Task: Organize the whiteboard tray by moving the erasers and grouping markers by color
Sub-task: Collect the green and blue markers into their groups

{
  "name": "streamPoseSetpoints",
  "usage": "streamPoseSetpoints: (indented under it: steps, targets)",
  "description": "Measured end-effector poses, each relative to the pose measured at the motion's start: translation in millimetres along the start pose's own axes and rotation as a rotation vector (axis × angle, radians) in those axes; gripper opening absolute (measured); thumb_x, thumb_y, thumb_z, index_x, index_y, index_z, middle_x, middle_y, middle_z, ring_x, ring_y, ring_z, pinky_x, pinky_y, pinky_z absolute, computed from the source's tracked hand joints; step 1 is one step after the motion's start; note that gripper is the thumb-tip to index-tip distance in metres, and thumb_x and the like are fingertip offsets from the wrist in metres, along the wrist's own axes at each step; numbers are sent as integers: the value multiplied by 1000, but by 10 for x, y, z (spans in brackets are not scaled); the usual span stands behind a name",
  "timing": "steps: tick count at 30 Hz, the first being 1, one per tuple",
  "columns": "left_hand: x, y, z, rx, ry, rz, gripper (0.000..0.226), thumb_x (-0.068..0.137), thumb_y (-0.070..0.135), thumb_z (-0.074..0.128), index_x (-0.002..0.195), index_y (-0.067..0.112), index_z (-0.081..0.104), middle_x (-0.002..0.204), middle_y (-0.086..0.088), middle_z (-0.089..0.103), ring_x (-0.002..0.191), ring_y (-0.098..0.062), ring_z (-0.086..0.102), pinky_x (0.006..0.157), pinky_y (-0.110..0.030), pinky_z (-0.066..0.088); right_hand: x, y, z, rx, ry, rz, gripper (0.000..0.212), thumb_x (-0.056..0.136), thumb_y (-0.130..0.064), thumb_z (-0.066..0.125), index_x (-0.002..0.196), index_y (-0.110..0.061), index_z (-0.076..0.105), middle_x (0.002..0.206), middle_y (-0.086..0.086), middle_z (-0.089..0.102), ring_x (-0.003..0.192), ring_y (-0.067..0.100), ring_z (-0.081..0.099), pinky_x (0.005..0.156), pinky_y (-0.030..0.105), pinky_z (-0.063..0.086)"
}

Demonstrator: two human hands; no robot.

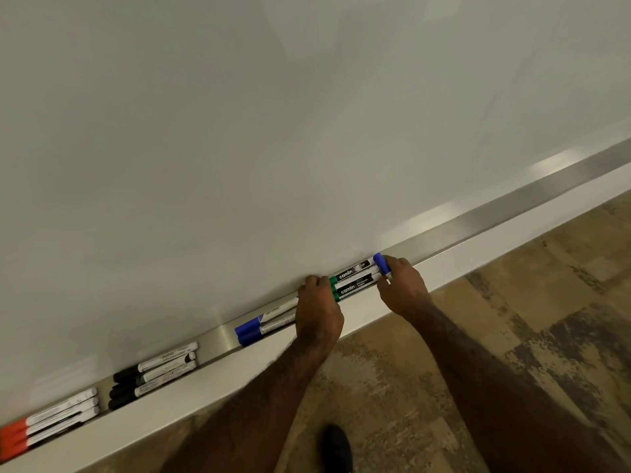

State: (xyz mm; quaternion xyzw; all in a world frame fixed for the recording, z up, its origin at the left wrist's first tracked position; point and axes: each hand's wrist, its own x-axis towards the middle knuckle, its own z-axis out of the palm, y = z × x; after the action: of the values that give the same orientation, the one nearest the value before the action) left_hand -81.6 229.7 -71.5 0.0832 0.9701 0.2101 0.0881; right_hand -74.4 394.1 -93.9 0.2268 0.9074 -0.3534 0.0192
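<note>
Right hand (403, 288) pinching blue marker (382, 266)

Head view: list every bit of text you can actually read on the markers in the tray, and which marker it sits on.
"camlin": label of the upper green marker, between the hands.
"camlin": label of the lower green marker, just below it.
Small print beside both "camlin" logos: too small to read.
Top black marker: faint word on the barrel, too blurred to read.
Blue markers and red markers: printing visible, unreadable.
</note>
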Motion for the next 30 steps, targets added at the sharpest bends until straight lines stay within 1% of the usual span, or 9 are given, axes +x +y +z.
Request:
streamPoseSetpoints:
  steps: [6,10,12,15,20,23,26,28,30]
  targets:
    - [10,5,1,15,-9,4,46,84,11,68,126,11,51,129,-8,49,116,-22,51,92,-31,53,21,14,11,-40,-24,-12,37,94,-18,54,129,-8,52,118,13,59,90,19,50,87,33,44]
    - [9,1,-2,23,-1,9,45,83,12,69,125,11,52,128,-8,50,115,-21,51,92,-30,53,26,33,-3,15,-31,-21,47,94,-20,55,139,-12,44,123,12,59,101,24,55,92,35,44]
    - [8,-4,-6,35,-1,11,45,83,12,69,125,11,52,128,-7,50,114,-20,52,91,-29,53,44,48,0,4,-51,-30,49,94,-21,55,140,-12,42,122,13,59,99,22,53,89,33,43]
    - [1,2,-17,56,-6,10,44,83,12,70,124,11,53,127,-8,50,113,-21,52,91,-31,53,71,69,7,18,-66,-7,49,93,-21,56,139,-13,43,121,13,59,94,20,52,87,33,43]
    - [-9,17,-34,55,-10,11,44,82,11,70,123,12,53,127,-8,49,113,-21,51,89,-32,54,93,86,5,85,-67,50,42,92,-21,59,132,-12,48,117,12,62,94,23,57,88,37,46]
    - [-17,24,-41,61,1,12,43,83,11,69,123,11,53,128,-8,49,113,-21,50,89,-31,54,76,72,-23,54,-21,37,39,92,-20,59,129,-11,50,114,12,61,92,23,57,85,34,46]
    - [-43,24,-67,61,39,31,40,85,13,67,123,13,53,125,-6,50,111,-21,50,86,-32,54,14,-10,-60,18,51,-8,31,92,-19,55,121,-9,52,111,11,58,85,20,55,76,32,45]
    - [-72,-1,-103,52,76,48,38,86,17,66,121,14,54,122,-5,52,108,-20,51,83,-33,55,-53,-95,-47,-27,36,-98,27,94,-19,50,118,-7,52,110,12,56,80,19,55,71,32,46]
    - [-107,-68,-152,44,116,64,35,86,20,66,120,15,56,118,-4,55,105,-19,53,81,-33,55,-131,-184,7,-77,-5,-197,29,95,-21,46,120,-8,52,114,11,54,81,16,56,75,33,52]
